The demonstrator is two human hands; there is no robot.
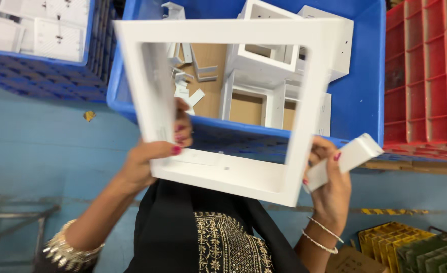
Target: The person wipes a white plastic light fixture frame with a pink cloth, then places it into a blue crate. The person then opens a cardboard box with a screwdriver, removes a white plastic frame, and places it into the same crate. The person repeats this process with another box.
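Both arms raised, left hand and right hand curled closed, gripping.

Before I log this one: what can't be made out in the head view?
- Left hand: fingers partly behind the white frame.
- Right hand: palm hidden by the small white piece it holds.
- Blue bin: contents partly screened by the frame, top cut off.
- Red crate: cut by the right edge.
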